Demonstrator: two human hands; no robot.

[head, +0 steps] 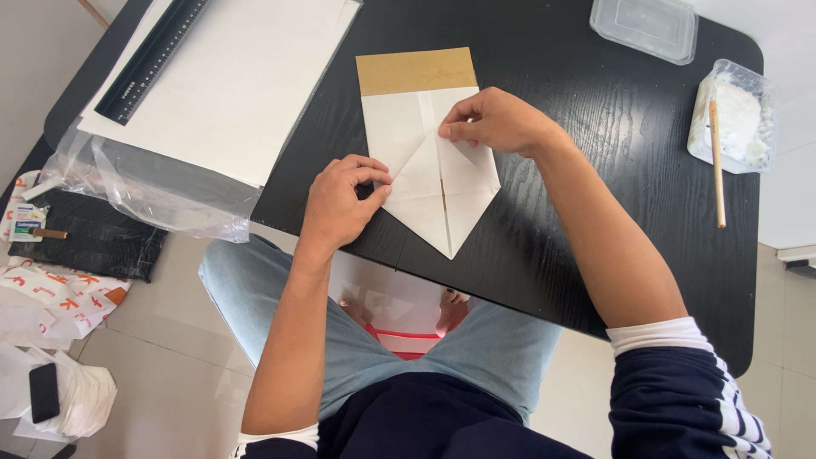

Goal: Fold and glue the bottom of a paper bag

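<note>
Black wood-grain table (595, 170), rounded corners; near its front edge lies one folded white paper sheet with a brown band along its far end (425, 153), the near end folded to a point that reaches the table edge. Left hand (340, 204) curls at the sheet's left fold, thumb and fingertips pinching the paper edge. Right hand (497, 121) rests on the sheet's upper middle, fingers bent, fingertips pressing a flap down; nothing is lifted. The two hands cover the centre of the folds, so the crease pattern there cannot be read. Far left on the table: one stack of large white paper sheets (229, 76) lying on crinkled clear plastic wrap (153, 191), with one long black ruler (153, 55) on top. Far right: two clear plastic tubs, one lidded and flat (644, 27), one holding a white paste (735, 115), and one thin wooden stick (718, 161) laid across that tub's rim. On the tiled floor at left: one dark phone (44, 391) on crumpled white paper (81, 399).
</note>
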